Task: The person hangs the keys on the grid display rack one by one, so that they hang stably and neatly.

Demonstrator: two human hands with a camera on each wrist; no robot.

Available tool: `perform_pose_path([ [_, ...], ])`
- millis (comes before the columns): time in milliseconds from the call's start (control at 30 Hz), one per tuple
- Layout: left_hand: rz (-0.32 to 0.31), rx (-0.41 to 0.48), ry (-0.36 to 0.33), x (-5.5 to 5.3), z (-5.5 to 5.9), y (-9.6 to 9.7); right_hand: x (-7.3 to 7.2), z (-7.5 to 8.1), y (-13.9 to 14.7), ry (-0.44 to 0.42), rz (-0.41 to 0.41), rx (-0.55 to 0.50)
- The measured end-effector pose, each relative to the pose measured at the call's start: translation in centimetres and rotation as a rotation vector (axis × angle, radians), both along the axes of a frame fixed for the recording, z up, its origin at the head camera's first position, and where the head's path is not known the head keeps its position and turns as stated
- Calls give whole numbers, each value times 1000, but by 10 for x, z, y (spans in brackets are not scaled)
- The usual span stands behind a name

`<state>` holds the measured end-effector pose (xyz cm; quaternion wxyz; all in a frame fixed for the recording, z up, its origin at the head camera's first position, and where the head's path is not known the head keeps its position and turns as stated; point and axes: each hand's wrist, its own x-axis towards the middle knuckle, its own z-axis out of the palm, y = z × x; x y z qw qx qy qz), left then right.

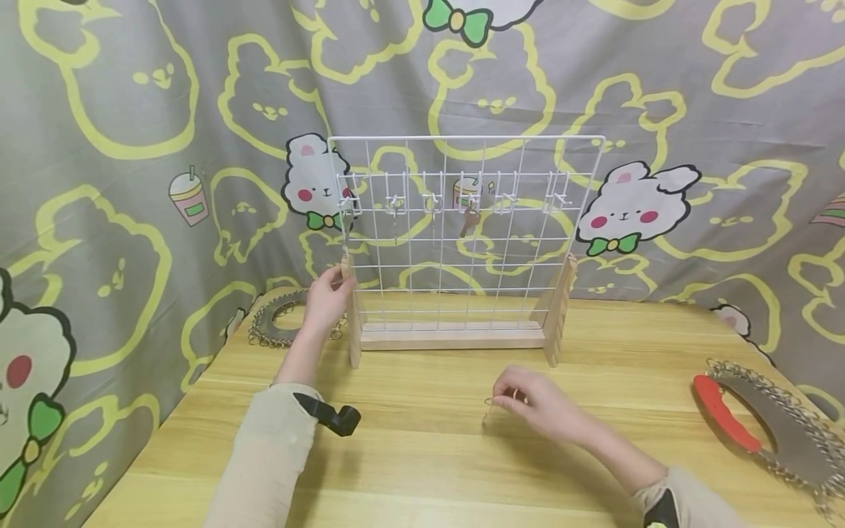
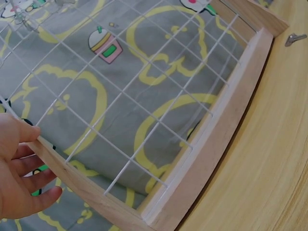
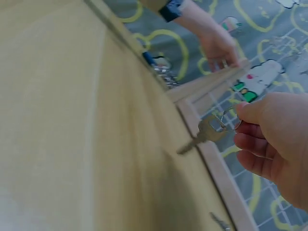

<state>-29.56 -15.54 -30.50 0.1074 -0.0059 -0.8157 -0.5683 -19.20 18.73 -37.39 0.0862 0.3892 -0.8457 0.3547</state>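
A white wire grid rack (image 1: 462, 279) with wooden side posts and a wooden base stands on the table. My left hand (image 1: 328, 297) grips its left wooden post (image 2: 72, 175), thumb on one side and fingers on the other. My right hand (image 3: 276, 139) pinches a metal ring (image 3: 230, 118) from which a key (image 3: 208, 130) hangs, held in front of the rack's base. White hooks (image 1: 507, 202) line the upper part of the grid. A brownish key (image 1: 469, 220) hangs from one of them; what hangs farther left is too small to make out.
At the right edge lies a large ring of keys (image 1: 792, 418) with a red grip (image 1: 726, 414). Another key-laden ring (image 1: 267, 319) lies behind my left forearm. A small metal key (image 3: 220, 221) shows near the rack's base. A patterned grey curtain (image 1: 198, 220) hangs behind the table.
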Motion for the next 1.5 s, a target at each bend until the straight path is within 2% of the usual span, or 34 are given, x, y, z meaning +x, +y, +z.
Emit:
perform_pose_path([
  [233,-1,2,3,1,0,0,-3,18,12,52,-86,-14],
  [400,3,3,-6,1,0,1,-4,28,16,12,-149,-60],
  [500,3,1,-4,0,0,1,-4,32,17,-18,-165,-97],
  [800,-1,9,-5,1,1,1,-11,46,22,5,-180,-143],
  [1000,5,3,-3,1,1,1,-17,62,24,8,-242,-134],
  [1100,4,0,-2,1,1,1,-22,71,24,50,-262,-128],
  [1333,-4,3,-2,2,2,1,-34,97,21,241,-297,-205],
  [1500,-3,2,-6,1,1,1,-42,114,21,287,-361,-221],
])
